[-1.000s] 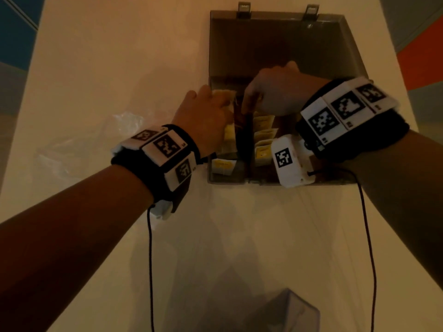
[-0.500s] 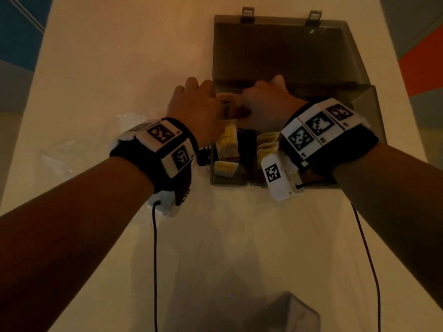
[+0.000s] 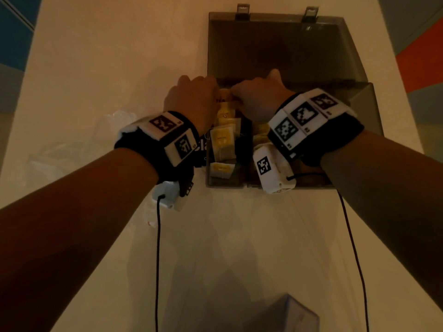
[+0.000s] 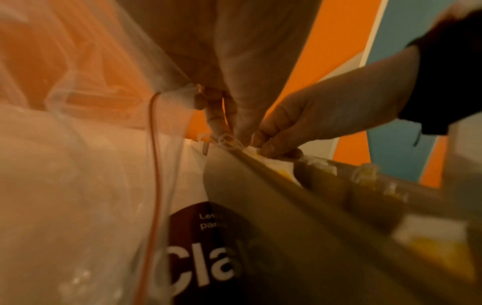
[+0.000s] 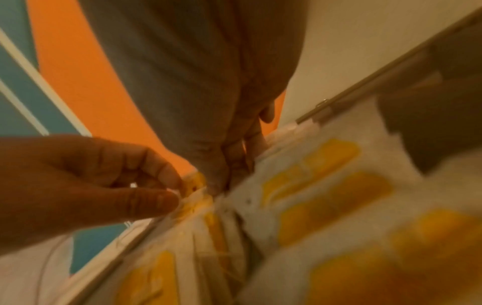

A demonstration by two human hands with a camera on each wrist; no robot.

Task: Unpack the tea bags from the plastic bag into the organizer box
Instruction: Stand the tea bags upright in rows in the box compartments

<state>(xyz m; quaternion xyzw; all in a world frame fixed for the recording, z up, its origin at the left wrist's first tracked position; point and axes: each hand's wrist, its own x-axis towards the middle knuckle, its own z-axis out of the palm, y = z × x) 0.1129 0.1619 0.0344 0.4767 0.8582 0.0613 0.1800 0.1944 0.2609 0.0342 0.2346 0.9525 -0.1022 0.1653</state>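
Observation:
The grey see-through organizer box (image 3: pixel 225 185) lies on the table with its lid (image 3: pixel 275 44) folded back. White tea bags with yellow labels (image 3: pixel 223 140) stand in a row in its left compartment, and more (image 5: pixel 326 185) fill the one beside it. My left hand (image 3: pixel 199 97) and right hand (image 3: pixel 254 94) meet at the far end of the left compartment. Both pinch the same tea bag (image 3: pixel 224 98) by its top edge. The left thumb and forefinger (image 5: pixel 156 198) grip the tea bag (image 5: pixel 193 185), while the right fingertips (image 4: pixel 268 148) hold its other side. The plastic bag (image 3: pixel 72 149) lies crumpled to the left.
The plastic bag's printed label (image 4: pixel 208 258) lies against the box's left wall (image 4: pixel 260 206). A pale translucent box (image 3: pixel 287 312) sits at the table's near edge. Black cables (image 3: pixel 157 259) trail from both wrists toward me. Coloured wall panels (image 3: pixel 419 56) flank the table.
Both hands have drawn together at the far end of the left compartment. The right hand came left and nearer. In the last half second they hardly moved.

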